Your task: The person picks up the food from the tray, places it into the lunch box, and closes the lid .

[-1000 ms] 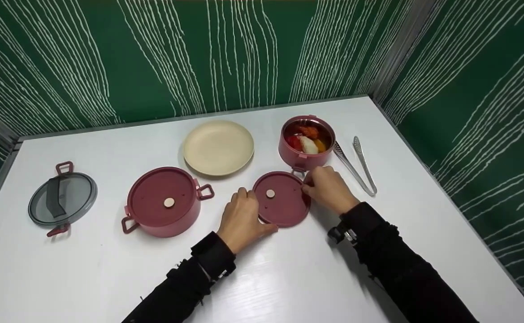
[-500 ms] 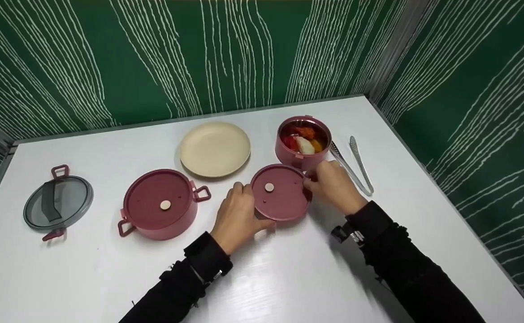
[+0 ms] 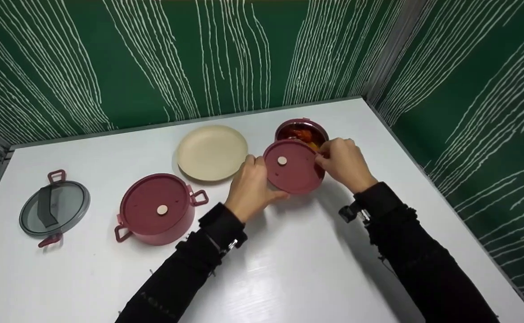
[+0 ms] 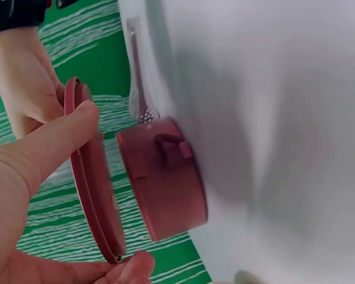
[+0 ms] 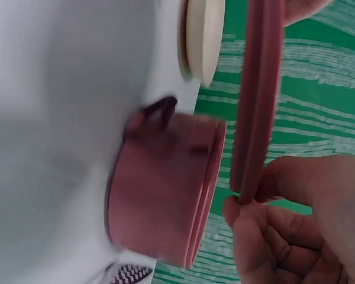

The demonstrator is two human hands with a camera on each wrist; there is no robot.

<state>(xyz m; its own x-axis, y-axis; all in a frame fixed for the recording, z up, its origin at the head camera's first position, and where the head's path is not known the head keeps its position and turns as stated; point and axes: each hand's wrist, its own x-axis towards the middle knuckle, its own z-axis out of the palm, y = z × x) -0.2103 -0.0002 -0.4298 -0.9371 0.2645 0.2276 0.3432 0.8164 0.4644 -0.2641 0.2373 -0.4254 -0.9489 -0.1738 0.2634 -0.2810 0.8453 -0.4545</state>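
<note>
Red lid [image 3: 298,174] hangs above the table [image 3: 262,278] between two gripping hands: the left hand [image 3: 250,186] spans its rim, thumb at the near edge and fingers at the left, while the right hand [image 3: 346,163] pinches the right edge between thumb and fingertips. Both forearms reach forward and slant inward in black sleeves [image 3: 414,255]. Just past the lid, apart from it, stands the small pot [image 4: 168,189] of food [image 3: 303,134], with the plate [image 3: 212,152] to its left and the larger pot [image 3: 156,204] beyond that.

No legible txt/nos. anywhere
</note>
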